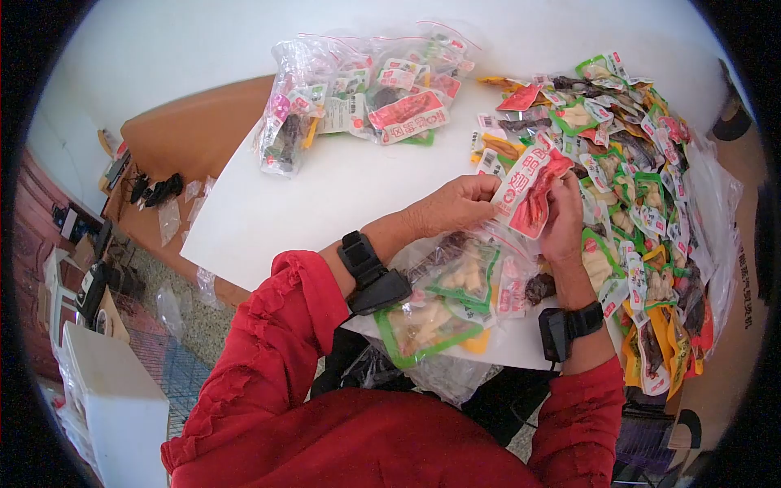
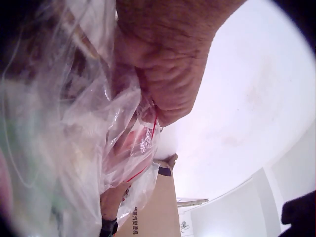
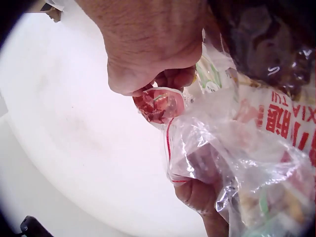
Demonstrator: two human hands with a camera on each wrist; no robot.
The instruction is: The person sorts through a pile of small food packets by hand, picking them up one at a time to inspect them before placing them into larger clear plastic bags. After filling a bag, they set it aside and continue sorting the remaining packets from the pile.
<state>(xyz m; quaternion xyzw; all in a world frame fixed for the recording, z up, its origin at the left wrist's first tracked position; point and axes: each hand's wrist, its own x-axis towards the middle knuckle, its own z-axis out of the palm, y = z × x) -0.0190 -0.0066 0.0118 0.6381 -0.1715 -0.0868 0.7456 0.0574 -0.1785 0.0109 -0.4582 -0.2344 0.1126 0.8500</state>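
Observation:
A red and white snack packet (image 1: 525, 191) is pinched along its edge by my right hand (image 1: 564, 213). My left hand (image 1: 457, 203) holds the mouth of a clear zip bag (image 1: 455, 285), close to the packet's left edge. The bag's red zip line (image 2: 154, 127) shows in the left wrist view beside that hand. Inside the bag lie several green-edged packets, a dark one and a red-lettered one. In the right wrist view, the packet (image 3: 160, 104) curves over the bag's mouth, its lower end near the red zip line.
A large heap of mixed snack packets (image 1: 626, 187) covers the right side of the white table (image 1: 301, 215). Filled zip bags (image 1: 342, 89) stand at the back. A brown bench (image 1: 191, 122) is at the left and a cardboard box (image 1: 736, 301) at the right.

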